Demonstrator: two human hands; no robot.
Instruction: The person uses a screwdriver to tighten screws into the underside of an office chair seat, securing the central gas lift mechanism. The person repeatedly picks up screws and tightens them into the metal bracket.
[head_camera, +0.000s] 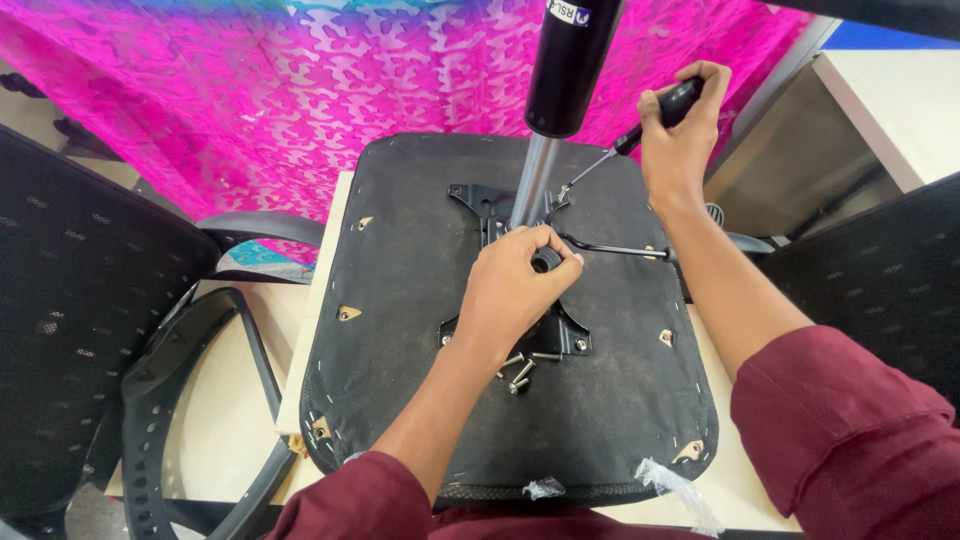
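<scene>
An upturned black chair seat (400, 400) lies on the table, underside up. A black metal mechanism plate (470, 195) is mounted at its middle, with a gas lift cylinder (566, 70) rising from it. My left hand (515, 290) rests on the plate and grips a round black knob (546, 260). My right hand (680, 135) holds a black-handled screwdriver (640, 130), its tip at a screw on the plate's far right corner. A thin black lever (610, 248) runs right from the mechanism.
Several loose bolts (520, 372) lie on the seat near the plate's front edge. A black chair backrest (80, 300) and armrest frame (190, 400) stand left, another mesh back (880, 280) right. Pink patterned cloth (250, 90) hangs behind. Torn plastic wrap (670, 480) clings to the seat's front.
</scene>
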